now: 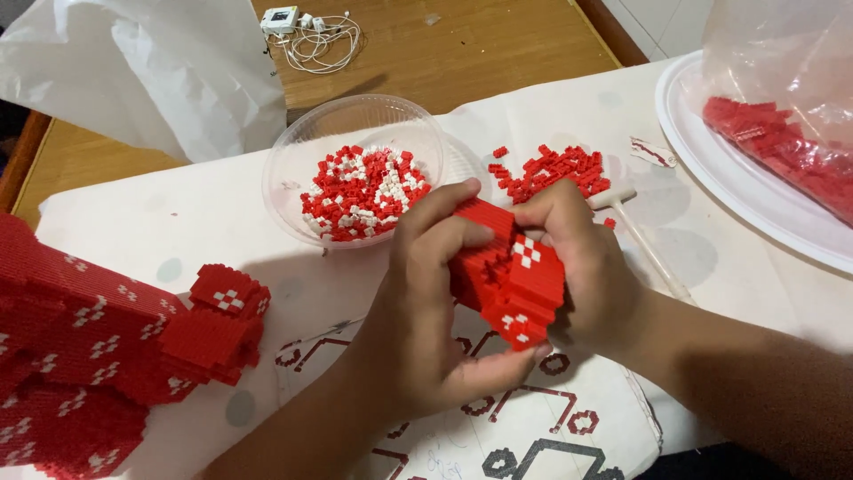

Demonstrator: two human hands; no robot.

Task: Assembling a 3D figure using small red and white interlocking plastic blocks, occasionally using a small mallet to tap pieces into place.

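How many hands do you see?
2: the left hand and the right hand, both wrapped around the red brick block in the middle. None seem hidden.

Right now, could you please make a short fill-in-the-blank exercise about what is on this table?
1. Both hands, left hand and right hand, grip a block assembly coloured ____ with white marks.
2. The clear bowl holds red and ____ small bricks.
3. The white plate lies at the table's ____ side.

Missing words: red; white; right

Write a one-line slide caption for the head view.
Both hands, left and right, grip a red brick block.
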